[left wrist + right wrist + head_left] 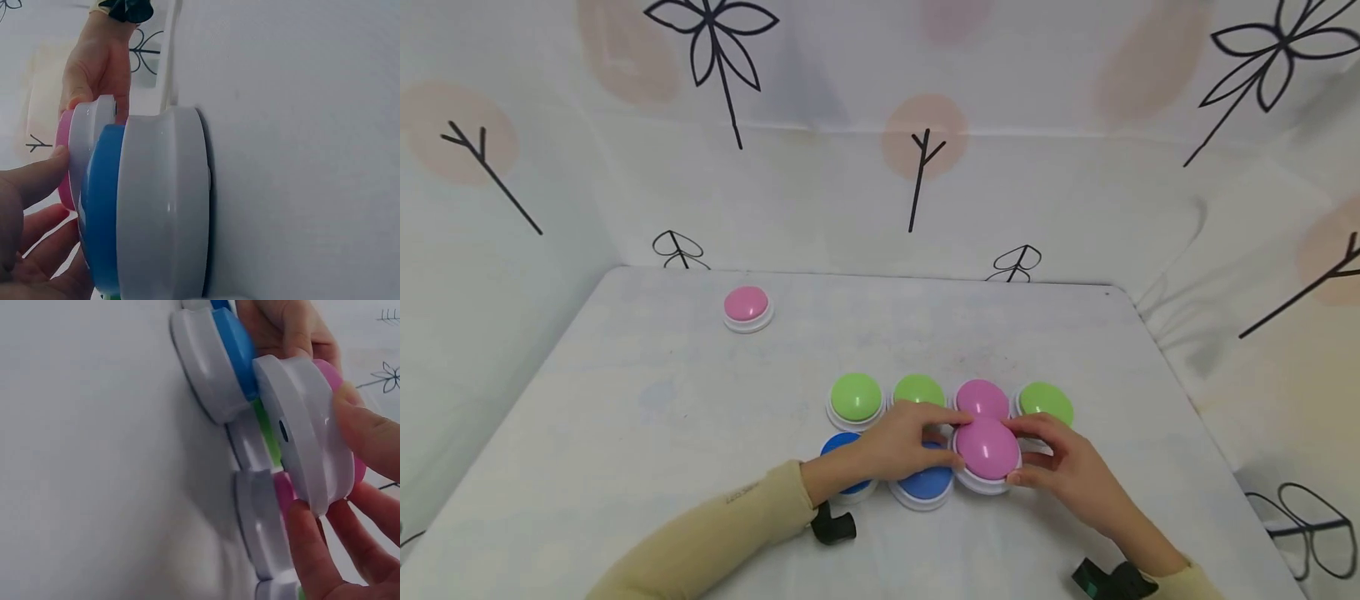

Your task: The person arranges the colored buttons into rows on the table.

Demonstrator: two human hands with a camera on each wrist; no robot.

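Note:
A pink push button with a white base (988, 450) is held up off the table between both hands. My left hand (898, 437) grips its left side with thumb and fingers, reaching over a blue button (927, 485). On the opposite side, my right hand (1067, 467) holds the rim, its thumb by the pink dome (359, 469) in the right wrist view. That view shows the button tilted, with its base apart from the tabletop. Just behind it sits another pink button (982, 397). A second blue button (842, 450) lies partly hidden under the left forearm.
Green buttons stand in the back row: one at the left (856, 397), one beside it (917, 389), one at the right (1047, 402). A lone pink button (747, 305) sits near the far edge of the white table (625, 400). Patterned cloth (820, 200) hangs behind.

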